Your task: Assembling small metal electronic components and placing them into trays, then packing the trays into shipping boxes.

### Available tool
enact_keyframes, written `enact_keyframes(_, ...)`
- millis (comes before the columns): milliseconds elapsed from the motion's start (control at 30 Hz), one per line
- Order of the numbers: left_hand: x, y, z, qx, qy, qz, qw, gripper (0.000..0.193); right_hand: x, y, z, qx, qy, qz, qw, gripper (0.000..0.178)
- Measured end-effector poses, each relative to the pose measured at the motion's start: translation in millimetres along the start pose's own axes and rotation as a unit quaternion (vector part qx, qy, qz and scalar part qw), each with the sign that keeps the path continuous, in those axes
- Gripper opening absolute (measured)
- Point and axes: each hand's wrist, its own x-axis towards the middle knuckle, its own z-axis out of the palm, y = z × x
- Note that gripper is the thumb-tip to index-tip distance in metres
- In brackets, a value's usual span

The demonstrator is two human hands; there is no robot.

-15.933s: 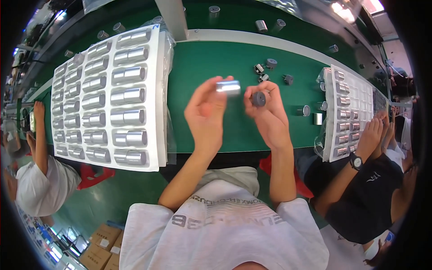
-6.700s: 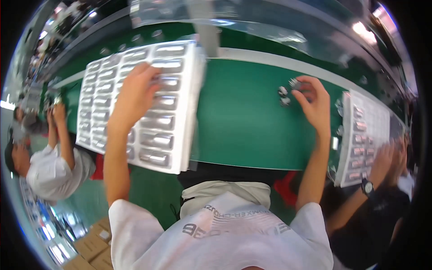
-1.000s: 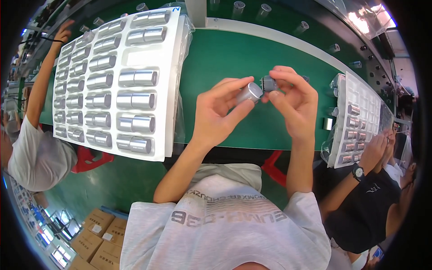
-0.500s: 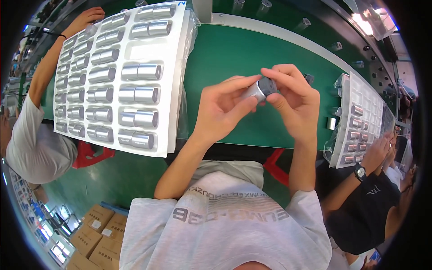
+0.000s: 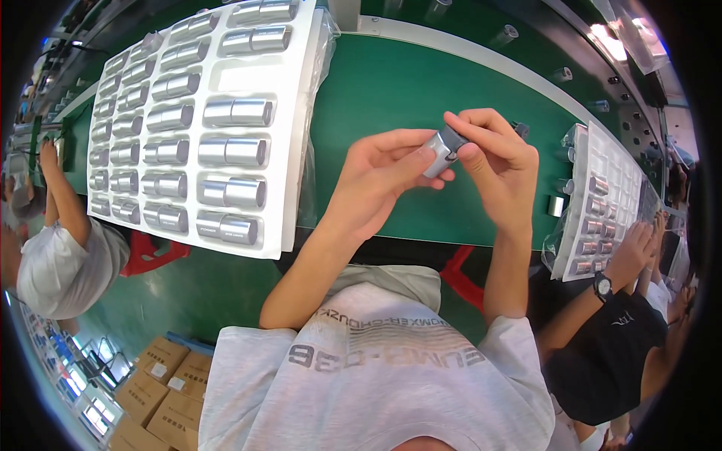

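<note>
Above the green bench, a small silver cylinder with a dark grey end [image 5: 438, 159] is held between my two hands. My left hand [image 5: 385, 174] is closed around its silver body, the thumb lying along the side. My right hand [image 5: 496, 161] pinches the dark end between thumb and fingertips. The cylinder is tilted, dark end up, and the fingers hide part of it. To the left, a white moulded tray [image 5: 289, 150] carries rows of similar silver cylinders; one pocket [image 5: 244, 75] in its right column is bare.
A dark small part [image 5: 520, 130] and a short silver cylinder [image 5: 555, 206] rest on the green bench [image 5: 376, 83] to the right. Beyond them stands another white tray [image 5: 575, 195], partly filled, by a co-worker's hands [image 5: 635, 248]. Another person [image 5: 71, 259] sits at left.
The cylinder has turned more upright in my hands, showing more of its side. The co-worker at left has drawn their hand away from the big tray. The view has shifted slightly.
</note>
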Motion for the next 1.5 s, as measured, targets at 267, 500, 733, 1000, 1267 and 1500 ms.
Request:
enact_keyframes(267, -5.5, -3.9, -1.6, -0.03, 0.01, -0.009, 0.999, 0.031, -1.9, -9.2, -1.8, -0.132, -0.051, -0.033, 0.989, 0.036)
enact_keyframes(500, -4.8, -0.8, 9.2, -0.092, 0.022, -0.032, 0.995, 0.032, 1.9, -5.9, 19.8, -0.269, 0.016, -0.211, 0.939, 0.052)
enact_keyframes(733, 3.6, -1.0, 8.8, -0.025, 0.037, 0.012, 0.999, 0.037, -3.5, 15.3, 30.8, -0.235, 0.098, -0.216, 0.943, 0.043)
enact_keyframes(1000, -25.2, 0.9, 44.2, 0.126, 0.113, 0.088, 0.982, 0.049, 59.2, -15.8, -32.3, -0.15, 0.007, -0.063, 0.987, 0.028)
enact_keyframes(1267, -71.1, 140.2, 23.8, 0.823, 0.137, 0.264, 0.484, 0.038, 232.2, 159.3, -215.0, -0.701, 0.075, -0.167, 0.689, 0.039)
enact_keyframes(1500, -45.2, 163.9, -14.4, 0.859, 0.066, 0.166, 0.48, 0.032, 223.6, 158.0, -182.9, -0.628, -0.001, -0.114, 0.769, 0.033)
